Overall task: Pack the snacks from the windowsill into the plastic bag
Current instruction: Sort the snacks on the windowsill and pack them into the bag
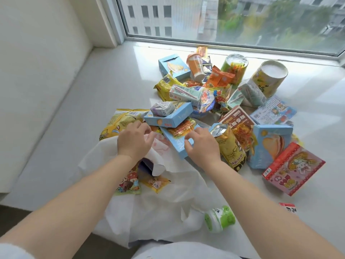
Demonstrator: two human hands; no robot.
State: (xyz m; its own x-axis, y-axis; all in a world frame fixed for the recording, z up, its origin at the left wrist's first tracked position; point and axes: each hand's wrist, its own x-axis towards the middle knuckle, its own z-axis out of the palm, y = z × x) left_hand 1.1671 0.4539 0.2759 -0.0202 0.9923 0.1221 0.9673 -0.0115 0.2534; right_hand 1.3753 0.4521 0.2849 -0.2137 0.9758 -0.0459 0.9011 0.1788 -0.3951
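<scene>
A heap of snacks (220, 101) covers the middle and right of the frame on the white windowsill (74, 116), running from the glass at the top down to the person's hands. The white plastic bag (168, 199) lies crumpled in the lower middle, just below the heap, its mouth turned up toward the pile; a cartoon-printed packet (128, 184) and a small yellow sachet (155, 183) show at its opening.

The left hand (133, 141) rests at the bag's upper edge with its fingers (147, 136) curled into the white film, next to a yellow chip bag (119, 122) at the left of the pile. The right hand (202, 144) is just right of it, thumb and fingertips bent around the lower end of a flat light-blue box (174, 144) that lies tilted at the near edge of the heap; whether the hold is firm cannot be told.

Touching the right hand's far side is a yellow foil pouch (230, 148) lying on its side. Right of that stand another blue box (268, 144) and a red and pink box (293, 168). Two round tubs (268, 79) sit near the window at the upper right. A small green-capped bottle (219, 218) lies on its side at the bag's lower right edge.
</scene>
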